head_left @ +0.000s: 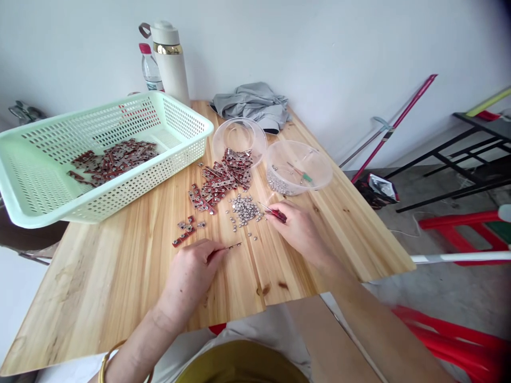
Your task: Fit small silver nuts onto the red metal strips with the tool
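My left hand [191,271] rests on the wooden table [120,276] and pinches a small red-brown metal strip [235,246] that pokes out to the right of my fingers. My right hand [299,231] holds red-handled tweezers [273,211], their tips pointing left at a heap of small silver round parts [243,208]. A larger pile of red-brown strips [221,181] lies just beyond that heap. A few separate strips [184,231] lie above my left hand.
A pale green perforated basket [35,181] with more strips stands at the left. Two clear plastic bowls [239,135] [299,166] sit behind the piles; the right one holds silver parts. A flask [170,58], water bottle [150,68] and grey cloth [253,106] are at the back.
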`<state>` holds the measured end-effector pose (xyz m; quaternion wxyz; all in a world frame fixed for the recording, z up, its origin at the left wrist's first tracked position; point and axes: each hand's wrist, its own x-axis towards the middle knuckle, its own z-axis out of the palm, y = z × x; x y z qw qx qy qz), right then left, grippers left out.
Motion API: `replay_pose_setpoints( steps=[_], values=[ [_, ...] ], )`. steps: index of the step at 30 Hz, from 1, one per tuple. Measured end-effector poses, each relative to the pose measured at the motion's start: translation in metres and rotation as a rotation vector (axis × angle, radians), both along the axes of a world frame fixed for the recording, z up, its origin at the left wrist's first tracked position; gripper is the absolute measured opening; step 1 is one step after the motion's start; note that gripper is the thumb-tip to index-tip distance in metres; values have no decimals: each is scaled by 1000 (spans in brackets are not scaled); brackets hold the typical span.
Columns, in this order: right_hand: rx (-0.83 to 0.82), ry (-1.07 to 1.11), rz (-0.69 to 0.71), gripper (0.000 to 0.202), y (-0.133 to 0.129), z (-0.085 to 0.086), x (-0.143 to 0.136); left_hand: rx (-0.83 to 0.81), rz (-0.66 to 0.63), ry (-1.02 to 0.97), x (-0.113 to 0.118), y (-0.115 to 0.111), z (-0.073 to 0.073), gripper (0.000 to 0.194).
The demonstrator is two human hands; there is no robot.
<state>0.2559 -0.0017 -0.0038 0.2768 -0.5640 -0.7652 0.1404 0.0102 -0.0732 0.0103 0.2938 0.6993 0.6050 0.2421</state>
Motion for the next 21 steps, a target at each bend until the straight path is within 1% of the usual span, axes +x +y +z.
replay_pose_setpoints(
  steps=[4,6,9,11,13,15,18,21],
  values=[
    [-53,-57,48,11,9,3,1,19,-27,-4,0,4,2,21],
    [-16,-95,56,12,8,7,-3,31,-22,21,1,4,1,23],
    [105,-39,60,8,-5,14,-18,73,7,55,3,4,-2,22],
    [101,43,149,7,-20,16,-34,109,27,45,4,5,-5,20],
    [86,83,243,11,-34,15,-51,127,49,28,4,7,-7,17],
    [86,23,283,14,-43,9,-65,123,61,33,3,9,-8,14],
    [125,-68,276,14,-47,0,-76,104,44,36,2,10,-8,16],
    [143,-93,240,12,-47,-5,-79,96,40,25,1,9,-8,20]
  ],
)
